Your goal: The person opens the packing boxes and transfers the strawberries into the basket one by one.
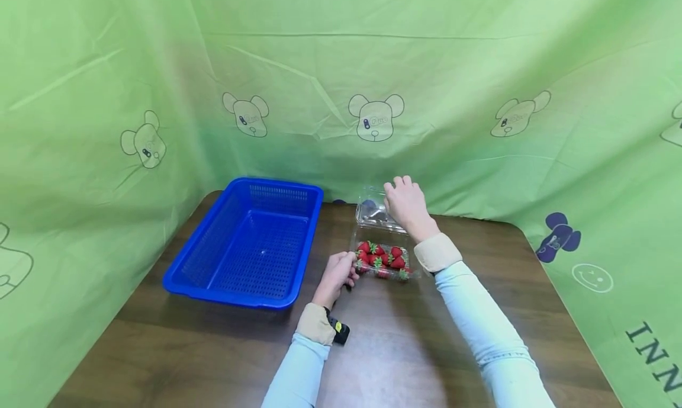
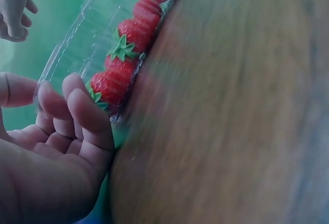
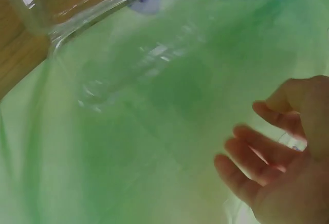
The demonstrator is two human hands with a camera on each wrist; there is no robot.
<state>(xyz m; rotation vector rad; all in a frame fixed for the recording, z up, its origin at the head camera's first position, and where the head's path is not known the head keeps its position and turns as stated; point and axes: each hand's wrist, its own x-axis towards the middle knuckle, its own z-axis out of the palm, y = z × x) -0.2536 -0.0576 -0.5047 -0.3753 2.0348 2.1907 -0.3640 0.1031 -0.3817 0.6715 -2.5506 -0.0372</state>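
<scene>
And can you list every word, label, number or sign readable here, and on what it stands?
"INN": dark letters on the light green cloth backdrop, running to the picture's edge.
Outlined smiling-face sign: same cloth.
Small lettering on the outlined bear heads and purple bear figure: too blurred.
Yellow mark on the black wrist device: too small.
Nothing readable on the blue plastic basket or clear plastic box.

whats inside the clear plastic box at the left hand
Red strawberries with green leafy tops lie inside the clear plastic box, its lid raised. The upper berries cover most of the bottom, so whether more fruit lies beneath them cannot be seen.
</scene>
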